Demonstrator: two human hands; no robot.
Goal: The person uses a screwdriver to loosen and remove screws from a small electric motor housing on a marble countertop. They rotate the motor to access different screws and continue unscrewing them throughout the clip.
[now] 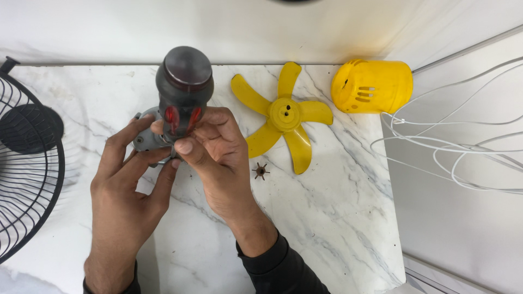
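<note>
I saw my left hand and my right hand meeting over the white marble counter, a little toward 10 o'clock from its middle. The fingers of my left hand were closed around a grey metal motor, which they held above the counter. The fingers of my right hand were clenched on the lower part of a dark grey tool with red marks, and its thick round end pointed up toward 12 o'clock. The tool stood directly against the motor; I could not tell how its tip sat there, because my fingers hid it.

At 3 o'clock from my hands, a yellow fan blade with five wings lay flat on the counter. Just below it, at 6 o'clock, lay a small dark star-shaped part. Further toward 2 o'clock, a yellow plastic housing lay on its side. At 9 o'clock, a black wire fan guard rested at the edge. White cables hung beyond the counter at 3 o'clock.
</note>
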